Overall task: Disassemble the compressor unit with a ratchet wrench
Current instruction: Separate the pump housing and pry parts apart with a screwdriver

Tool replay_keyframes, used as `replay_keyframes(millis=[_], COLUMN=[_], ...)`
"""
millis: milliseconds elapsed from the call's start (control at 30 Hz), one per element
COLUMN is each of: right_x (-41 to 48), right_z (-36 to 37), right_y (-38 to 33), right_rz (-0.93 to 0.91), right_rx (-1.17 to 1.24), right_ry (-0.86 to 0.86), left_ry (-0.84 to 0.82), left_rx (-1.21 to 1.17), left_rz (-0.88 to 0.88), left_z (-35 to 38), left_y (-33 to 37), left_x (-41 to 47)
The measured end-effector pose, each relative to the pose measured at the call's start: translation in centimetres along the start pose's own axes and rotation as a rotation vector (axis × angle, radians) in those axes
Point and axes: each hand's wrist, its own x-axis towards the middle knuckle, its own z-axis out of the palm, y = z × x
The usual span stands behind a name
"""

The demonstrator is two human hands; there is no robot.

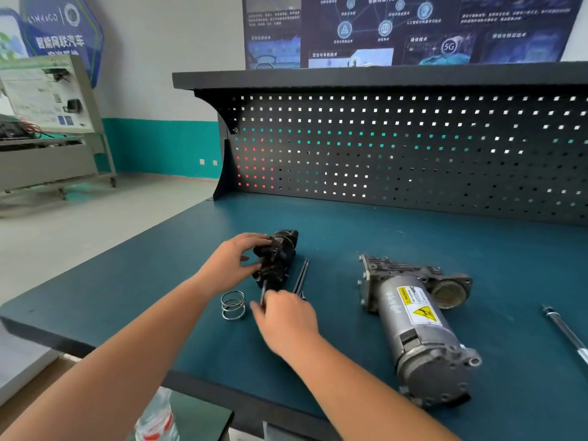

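Squarely between left fingers (251,239), compressor part (280,257).

A deep teal workbench top (413,233) is backed by a dark grey pegboard (413,148) patterned with a regular grid of small square holes, lit white, green and red. A black housing (280,259), a thin dark bolt (263,289) and a silver spring (233,305) are seen. The compressor body (423,354) is dull grey, marked with a white-and-yellow warning label (416,305).
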Motion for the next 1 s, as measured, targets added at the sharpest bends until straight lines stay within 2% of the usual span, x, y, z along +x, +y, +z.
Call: replay_keyframes(millis=[167, 400, 500, 600, 667, 700, 767, 800, 867, 933, 1000], right_x=[-0.4, -1.8, -5.1, -10.5, -13.6, -14.8, -16.2, -16.4, -16.7, -17.5, -17.8], right_z=[1.4, 0.6, -1.6, -5.5, -8.0, -9.2, -11.3, -12.3, -12.7, -11.7, -11.4], right_y=[-0.4, -0.5, -1.2, -0.8, 2.3, 4.7, 10.4, 13.3, 18.5, 22.5, 23.6], right_rz=[-0.029, 0.029, -0.063, -0.384, -0.526, -0.511, -0.325, -0.178, 0.066, 0.069, -0.001], right_rx=[-0.149, -0.05, 0.126, 0.559, 0.677, 0.673, 0.613, 0.533, 0.33, 0.193, 0.146], right_ry=[-0.117, -0.118, -0.081, 0.163, 0.525, 0.67, 0.764, 0.701, 0.361, 0.071, -0.056], left_ry=[0.139, 0.195, 0.192, 0.151, 0.112, 0.09, 0.018, -0.029, -0.114, -0.167, -0.207], left_rx=[-0.048, 0.059, 0.073, 0.155, 0.211, 0.242, 0.339, 0.403, 0.527, 0.617, 0.69], left_rz=[-0.055, -0.102, -0.194, -0.27, -0.297, -0.301, -0.297, -0.293, -0.286, -0.291, -0.294], left_z=[0.1, 0.4, 1.1, 1.8, 2.1, 2.2, 2.2, 2.1, 2.1, 2.3, 2.7], left_y=[0.0, 1.3, 1.9, 2.1, 2.5, 2.6, 3.0, 3.2, 3.5, 3.8, 3.9], left_x=[-3.0, -2.7, -1.3, 0.3, 1.4, 2.0, 3.0, 3.5, 4.4, 5.1, 5.5])
